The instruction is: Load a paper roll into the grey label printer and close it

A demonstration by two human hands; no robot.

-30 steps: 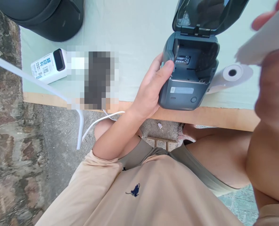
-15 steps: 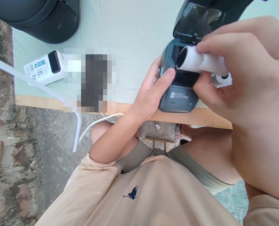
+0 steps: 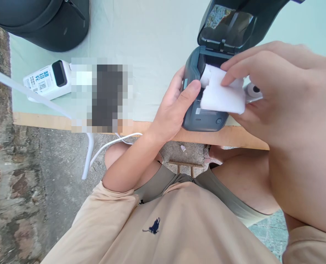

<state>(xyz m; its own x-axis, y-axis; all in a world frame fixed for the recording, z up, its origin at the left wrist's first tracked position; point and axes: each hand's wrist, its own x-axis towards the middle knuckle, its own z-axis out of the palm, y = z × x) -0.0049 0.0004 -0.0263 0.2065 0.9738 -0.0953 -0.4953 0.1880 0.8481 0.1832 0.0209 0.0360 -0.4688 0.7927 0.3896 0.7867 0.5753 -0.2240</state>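
A dark blue-grey label printer (image 3: 207, 123) sits at the table's front edge with its hinged lid (image 3: 229, 27) raised. My left hand (image 3: 176, 99) grips the printer's left side, thumb resting on the rim of the opening. In the bay lies a roll of white paper (image 3: 223, 91); its loose end hangs forward over the front of the printer. Fingers of my right hand (image 3: 264, 80) press on this paper from the right, and the thumb is partly hidden beneath. Just behind that hand, another small white roll (image 3: 252, 90) shows on the table.
A white power bank (image 3: 49, 80) with a dark display lies on the left, beside a pixelated dark patch (image 3: 108, 97). Behind it stands a black rounded bag (image 3: 47, 25). White cables (image 3: 110, 143) hang past the wooden table edge (image 3: 42, 119).
The paper roll has gone down into the printer's bay from a tilted hold above it. Its free end now spreads toward me, and my right hand has shifted lower.
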